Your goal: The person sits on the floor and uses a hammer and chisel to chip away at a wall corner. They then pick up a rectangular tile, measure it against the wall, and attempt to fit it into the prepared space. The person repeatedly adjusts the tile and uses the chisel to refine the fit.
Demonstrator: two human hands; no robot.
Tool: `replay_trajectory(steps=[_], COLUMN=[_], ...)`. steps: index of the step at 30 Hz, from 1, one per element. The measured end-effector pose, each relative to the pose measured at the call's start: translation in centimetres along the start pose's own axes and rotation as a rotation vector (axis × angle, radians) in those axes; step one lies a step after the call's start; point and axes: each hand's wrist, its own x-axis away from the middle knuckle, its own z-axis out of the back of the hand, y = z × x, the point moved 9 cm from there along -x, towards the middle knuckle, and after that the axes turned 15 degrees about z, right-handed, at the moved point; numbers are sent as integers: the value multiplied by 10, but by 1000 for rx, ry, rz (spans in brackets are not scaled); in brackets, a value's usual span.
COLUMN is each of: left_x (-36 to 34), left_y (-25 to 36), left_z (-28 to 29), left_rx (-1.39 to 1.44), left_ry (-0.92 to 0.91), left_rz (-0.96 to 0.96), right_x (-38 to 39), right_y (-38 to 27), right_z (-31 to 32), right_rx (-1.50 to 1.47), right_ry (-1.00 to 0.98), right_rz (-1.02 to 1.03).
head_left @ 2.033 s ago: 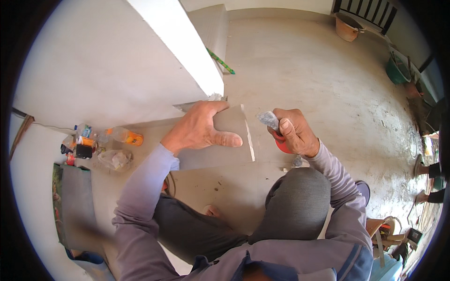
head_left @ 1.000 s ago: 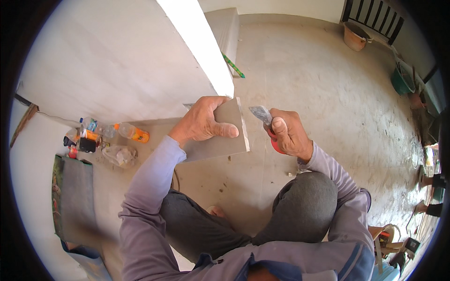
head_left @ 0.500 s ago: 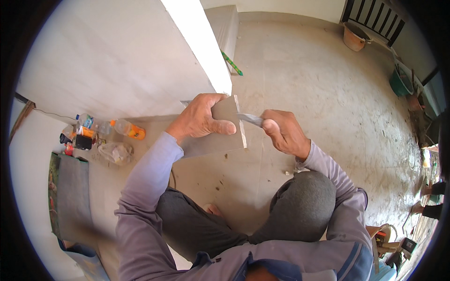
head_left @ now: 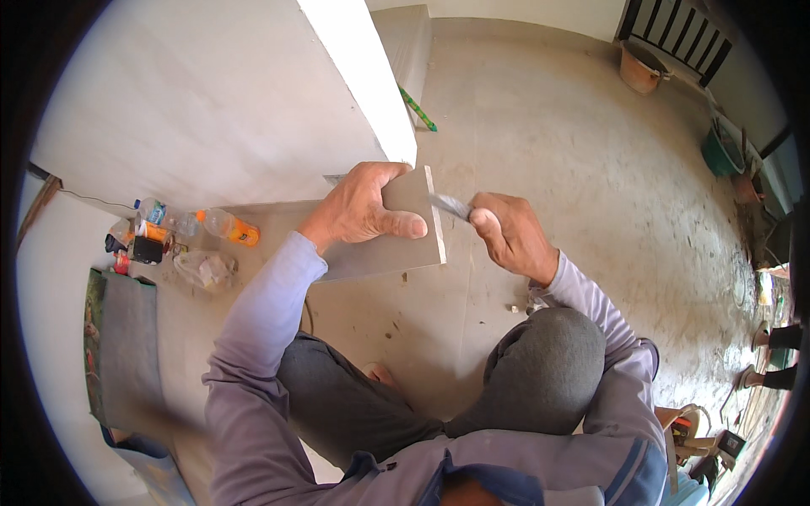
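Observation:
My left hand (head_left: 363, 207) grips the upper edge of a long grey tile strip (head_left: 407, 194), thumb lying across its face. The strip's pale, rough cut end points to the right. In my right hand (head_left: 513, 236), fingers are wrapped round a tool with a flat grey metal blade (head_left: 450, 205); its exact kind is hard to make out. The blade's tip meets the cut end of the strip, or comes very close to it. A small metal corner (head_left: 332, 179) shows behind my left hand, the rest of it hidden.
A white wall end (head_left: 350, 76) rises just beyond my hands. At left lie an orange drink bottle (head_left: 240, 232), a plastic bag (head_left: 205, 268) and other bottles. Far right stand an orange bucket (head_left: 639, 72) and a green basin (head_left: 721, 152). Another person's legs (head_left: 780, 337) show at the right edge.
Both hands keep their grips. The blade has shifted slightly up along the strip's cut end and tilts more steeply. The strip has barely moved.

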Motion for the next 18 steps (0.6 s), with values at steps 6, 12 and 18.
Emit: replay_trajectory(steps=[6,12,18], left_x=[2,0,4], left_y=[7,0,6], left_z=[-4,-5,-4], left_rx=[16,32,236], left_ry=[0,1,-11], left_rz=[-31,-40,-43], right_x=[4,9,5], right_y=[12,-1,-4], right_z=[-5,-7,0], right_rx=[-88,-43,117], right_ry=[4,13,-6], right_rz=[-57,96,99])
